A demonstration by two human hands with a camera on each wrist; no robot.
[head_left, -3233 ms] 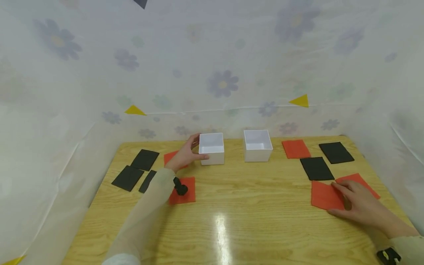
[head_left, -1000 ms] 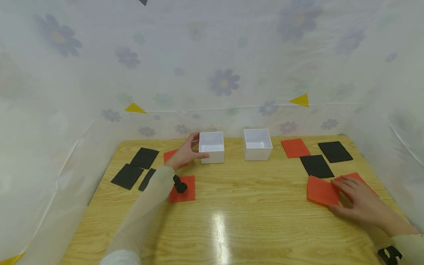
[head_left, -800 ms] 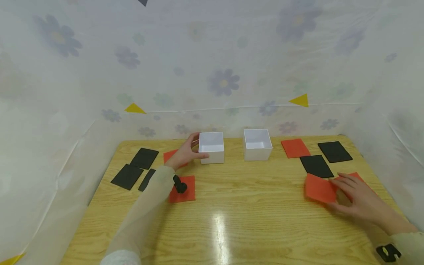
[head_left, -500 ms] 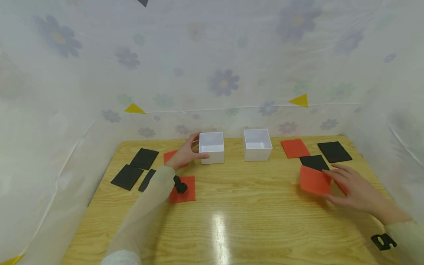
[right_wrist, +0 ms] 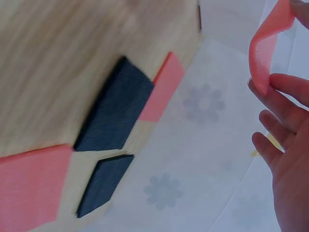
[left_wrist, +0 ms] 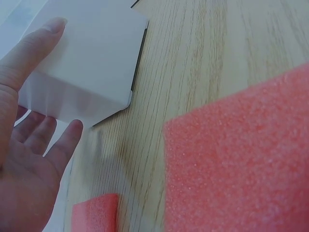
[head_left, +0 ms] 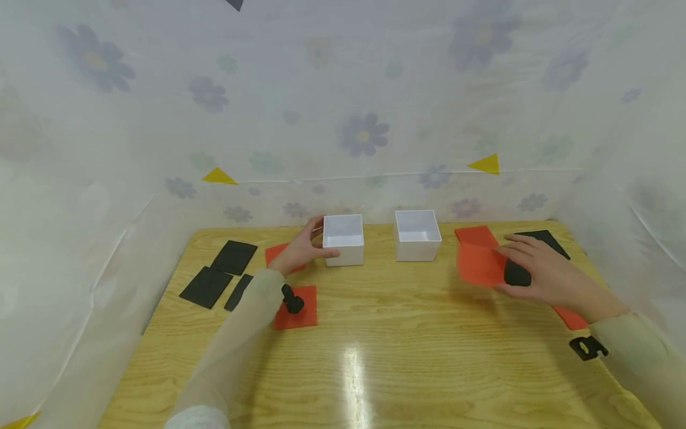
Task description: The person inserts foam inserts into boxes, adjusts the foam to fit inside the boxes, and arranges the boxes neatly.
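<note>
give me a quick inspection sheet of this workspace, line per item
surface: wooden table, glare patch near the front middle.
job's things: red foam sheet lifted off the table in the right hand; white box held at its side by the left hand; second white box beside it, apart.
clutter: three black sheets at the left; red sheets by the left forearm; a red sheet and black sheets at the right, partly hidden by the hand.
grippers: right hand pinches the foam sheet's edge; left hand's thumb and fingers rest on the box.
cables: nothing seen.
surroundings: flowered translucent curtain with yellow triangles.
</note>
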